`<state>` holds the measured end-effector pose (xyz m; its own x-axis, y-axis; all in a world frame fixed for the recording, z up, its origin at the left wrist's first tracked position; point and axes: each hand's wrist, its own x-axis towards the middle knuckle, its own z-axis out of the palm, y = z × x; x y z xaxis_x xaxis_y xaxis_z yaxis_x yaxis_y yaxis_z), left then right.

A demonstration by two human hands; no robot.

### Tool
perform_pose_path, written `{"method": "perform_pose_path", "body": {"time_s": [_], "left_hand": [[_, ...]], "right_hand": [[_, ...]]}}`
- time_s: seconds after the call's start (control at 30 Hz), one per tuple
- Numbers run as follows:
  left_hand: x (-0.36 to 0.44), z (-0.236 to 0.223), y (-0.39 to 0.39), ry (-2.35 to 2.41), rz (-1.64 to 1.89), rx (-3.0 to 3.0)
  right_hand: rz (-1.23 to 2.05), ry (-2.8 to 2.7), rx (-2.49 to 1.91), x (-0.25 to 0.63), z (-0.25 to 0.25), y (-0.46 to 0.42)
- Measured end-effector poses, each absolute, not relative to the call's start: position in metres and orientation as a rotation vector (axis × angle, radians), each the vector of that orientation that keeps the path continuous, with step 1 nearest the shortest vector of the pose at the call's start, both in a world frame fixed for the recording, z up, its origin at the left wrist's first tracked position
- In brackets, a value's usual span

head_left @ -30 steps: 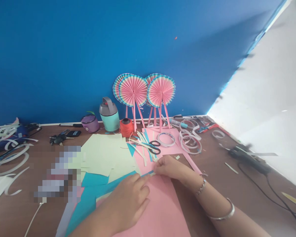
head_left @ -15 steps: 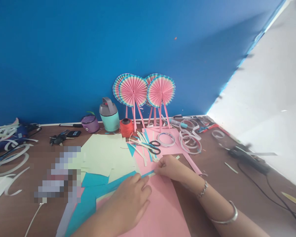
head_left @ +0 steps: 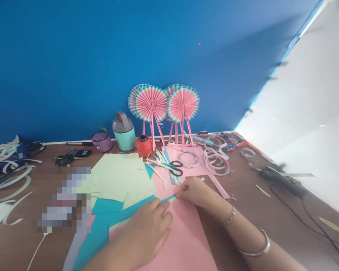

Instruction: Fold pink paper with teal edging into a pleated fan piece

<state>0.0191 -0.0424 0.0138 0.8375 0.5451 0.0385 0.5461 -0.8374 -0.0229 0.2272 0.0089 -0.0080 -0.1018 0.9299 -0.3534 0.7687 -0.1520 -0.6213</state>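
My left hand [head_left: 148,227] lies palm down on a pink paper sheet [head_left: 186,241], its fingertips pressing a narrow blue paper strip [head_left: 135,210] along the sheet's top edge. My right hand [head_left: 196,191] pinches the right end of that strip at the sheet's far corner, fingers closed. More blue paper [head_left: 97,235] lies under the pink sheet at the left. Both wrists and a bracelet show at the bottom right.
Pale green sheets [head_left: 115,177], black-handled scissors [head_left: 176,168] and tape rolls [head_left: 216,163] lie behind the hands. Pink paper fans [head_left: 165,105] lean on the blue wall beside an orange spool [head_left: 143,145] and a teal bottle [head_left: 123,130]. A glue gun [head_left: 282,178] with cord lies right.
The view has drifted slightly; both hands stay on the strip almost unmoved, the left fingertips creeping a little to the right along it.
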Motion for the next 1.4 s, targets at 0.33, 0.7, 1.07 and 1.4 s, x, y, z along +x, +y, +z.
{"method": "perform_pose_path", "body": {"time_s": [0.33,0.7,1.07,1.4], "left_hand": [[0.019,0.01,-0.044,-0.882,-0.05,-2.975],[0.023,0.009,-0.047,-0.98,0.003,-2.995],[0.023,0.008,-0.048,-0.983,0.011,-2.995],[0.022,0.009,-0.048,-0.992,0.071,-3.015]], "right_hand": [[1.226,-1.844,-1.875,0.231,-0.002,0.011],[1.391,-1.803,-1.704,0.237,-0.002,0.008],[1.375,-1.936,-1.631,0.237,-0.004,0.008],[1.367,-1.936,-1.642,0.235,0.006,0.004]]}}
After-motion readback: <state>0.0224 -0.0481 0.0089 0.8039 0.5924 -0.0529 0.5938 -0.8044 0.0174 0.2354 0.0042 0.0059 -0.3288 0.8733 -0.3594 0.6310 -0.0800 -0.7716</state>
